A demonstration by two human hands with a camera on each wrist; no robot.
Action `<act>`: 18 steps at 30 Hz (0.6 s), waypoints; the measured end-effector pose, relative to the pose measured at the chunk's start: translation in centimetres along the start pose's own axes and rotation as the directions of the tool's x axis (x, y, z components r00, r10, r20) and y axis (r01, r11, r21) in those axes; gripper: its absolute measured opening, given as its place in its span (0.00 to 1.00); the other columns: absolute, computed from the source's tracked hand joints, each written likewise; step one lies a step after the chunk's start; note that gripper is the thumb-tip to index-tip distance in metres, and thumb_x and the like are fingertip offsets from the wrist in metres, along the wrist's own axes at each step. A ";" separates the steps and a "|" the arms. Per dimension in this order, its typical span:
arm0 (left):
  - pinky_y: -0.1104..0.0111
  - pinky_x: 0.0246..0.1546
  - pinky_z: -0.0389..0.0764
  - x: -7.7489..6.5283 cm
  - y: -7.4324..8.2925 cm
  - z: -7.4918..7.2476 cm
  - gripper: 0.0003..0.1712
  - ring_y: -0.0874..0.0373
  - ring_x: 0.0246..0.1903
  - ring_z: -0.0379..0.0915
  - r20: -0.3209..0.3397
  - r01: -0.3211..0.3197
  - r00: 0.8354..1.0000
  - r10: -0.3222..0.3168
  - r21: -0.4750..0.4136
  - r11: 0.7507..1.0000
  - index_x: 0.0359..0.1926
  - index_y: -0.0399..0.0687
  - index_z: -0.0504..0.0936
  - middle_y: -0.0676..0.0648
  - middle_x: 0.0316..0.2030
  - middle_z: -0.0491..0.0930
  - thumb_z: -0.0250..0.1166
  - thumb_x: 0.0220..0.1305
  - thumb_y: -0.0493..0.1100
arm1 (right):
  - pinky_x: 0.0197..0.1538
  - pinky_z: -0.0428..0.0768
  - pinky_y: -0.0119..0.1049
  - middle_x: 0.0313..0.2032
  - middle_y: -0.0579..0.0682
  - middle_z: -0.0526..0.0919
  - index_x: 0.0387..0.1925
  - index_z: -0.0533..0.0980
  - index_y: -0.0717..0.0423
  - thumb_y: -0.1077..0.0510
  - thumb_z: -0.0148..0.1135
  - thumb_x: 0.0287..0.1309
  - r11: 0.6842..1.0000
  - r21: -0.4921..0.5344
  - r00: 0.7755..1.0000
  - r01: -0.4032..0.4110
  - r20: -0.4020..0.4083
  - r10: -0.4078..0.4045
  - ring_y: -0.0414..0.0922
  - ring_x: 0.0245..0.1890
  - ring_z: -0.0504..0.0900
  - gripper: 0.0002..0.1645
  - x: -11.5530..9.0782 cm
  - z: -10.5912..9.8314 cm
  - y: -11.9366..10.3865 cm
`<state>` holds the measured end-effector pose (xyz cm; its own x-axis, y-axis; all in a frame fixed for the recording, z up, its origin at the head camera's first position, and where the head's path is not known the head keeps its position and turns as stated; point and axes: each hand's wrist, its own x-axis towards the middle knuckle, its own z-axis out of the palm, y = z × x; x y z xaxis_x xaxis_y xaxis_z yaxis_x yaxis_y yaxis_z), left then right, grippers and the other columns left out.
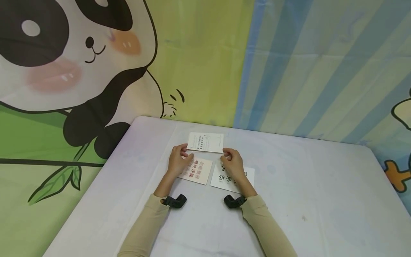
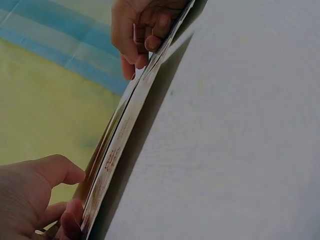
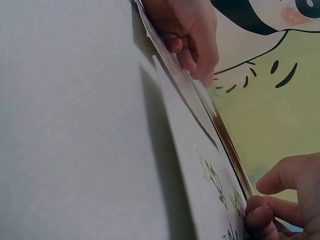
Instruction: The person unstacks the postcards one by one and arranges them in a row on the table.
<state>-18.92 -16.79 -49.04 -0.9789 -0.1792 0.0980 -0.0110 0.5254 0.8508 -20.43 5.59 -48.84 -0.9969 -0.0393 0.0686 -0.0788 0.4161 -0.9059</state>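
Observation:
A white printed card [image 1: 205,142] with dark characters and a small round drawing lies at the back, its near edge showing a thin brown line. My left hand [image 1: 178,161] holds it at the near left corner, fingers bent. At the near right corner my right hand [image 1: 233,163] holds it with curled fingers. Below the left hand is a pinkish card [image 1: 201,172] with red characters, partly hidden by that hand. A white card [image 1: 221,180] with black characters lies under the right hand and wrist. Both wrist views show the cards nearly edge-on, with the left fingers [image 2: 70,172] and right fingers [image 3: 272,182] beside the brown edge.
The cards are on a white cloth-covered table [image 1: 302,189]. Behind it hangs a backdrop [image 1: 199,64] with a cartoon panda and blue stripes. A black wrist camera [image 1: 174,201] sits on the left wrist, another black camera [image 1: 233,201] on the right.

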 end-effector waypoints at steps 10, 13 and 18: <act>0.70 0.37 0.72 0.2 -0.1 0.1 0.25 0.51 0.39 0.74 -0.049 0.001 0.999 -0.002 -0.031 1.000 0.57 0.33 0.74 0.40 0.44 0.76 0.66 0.63 0.43 | 0.23 0.69 0.26 0.33 0.56 0.80 0.51 0.77 0.65 0.62 0.56 0.64 0.993 0.115 1.000 0.009 -0.026 -0.006 0.39 0.21 0.71 0.16 -0.4 -0.3 0.0; 0.72 0.35 0.73 0.2 -0.1 0.0 0.23 0.52 0.38 0.74 -0.054 0.003 0.999 -0.005 -0.034 0.999 0.54 0.34 0.76 0.40 0.42 0.78 0.66 0.63 0.43 | 0.17 0.69 0.27 0.28 0.57 0.80 0.51 0.76 0.64 0.61 0.57 0.66 0.982 0.188 1.000 -0.007 -0.019 0.011 0.39 0.14 0.70 0.15 -0.4 -0.3 0.2; 0.74 0.35 0.72 0.2 -0.1 -0.1 0.21 0.52 0.37 0.75 -0.049 0.004 0.999 -0.007 -0.052 0.999 0.52 0.35 0.76 0.41 0.41 0.79 0.67 0.63 0.42 | 0.17 0.70 0.27 0.32 0.63 0.82 0.49 0.76 0.66 0.59 0.58 0.67 0.957 0.289 0.999 -0.018 -0.028 0.027 0.38 0.13 0.71 0.15 -0.3 -0.3 0.4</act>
<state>-19.10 -16.90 -49.05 -0.9677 -0.2231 0.1172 -0.0047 0.4809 0.8768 -20.15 6.08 -49.09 -0.9984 -0.0021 0.0558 -0.0555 0.1365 -0.9891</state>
